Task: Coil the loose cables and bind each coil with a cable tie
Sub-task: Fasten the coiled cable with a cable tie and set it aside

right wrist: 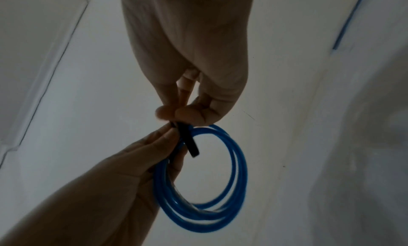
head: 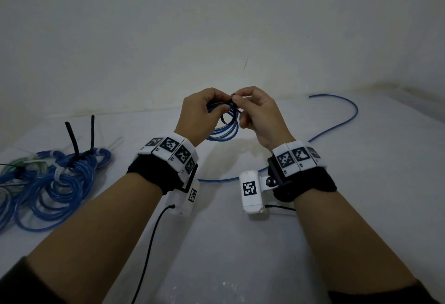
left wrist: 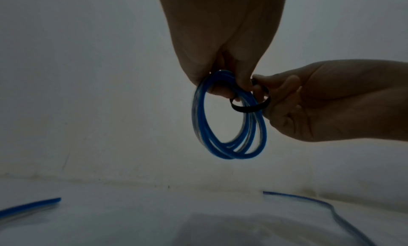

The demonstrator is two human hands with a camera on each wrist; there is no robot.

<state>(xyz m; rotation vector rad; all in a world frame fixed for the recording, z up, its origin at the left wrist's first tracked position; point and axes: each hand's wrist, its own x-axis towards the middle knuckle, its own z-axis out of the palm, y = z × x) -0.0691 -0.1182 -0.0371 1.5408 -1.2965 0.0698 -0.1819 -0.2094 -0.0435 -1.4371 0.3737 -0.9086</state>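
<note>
Above the white table I hold a small blue cable coil [head: 225, 126] in the air. My left hand [head: 204, 108] grips the top of the coil [left wrist: 229, 127], fingers curled round its strands. A black cable tie [left wrist: 251, 106] loops round the coil's strands near the top. My right hand [head: 250, 106] pinches the tie [right wrist: 187, 139] between thumb and fingertips, right against my left fingers. The coil [right wrist: 203, 183] hangs below both hands. A loose blue cable [head: 337, 123] lies on the table behind and to the right.
At the left of the table [head: 240, 243] lies a heap of blue coils [head: 55, 178], with black ties [head: 74, 142] sticking up from them, beside a few clear ties [head: 115, 143]. A white wall stands close behind. Black leads run from the wrist cameras.
</note>
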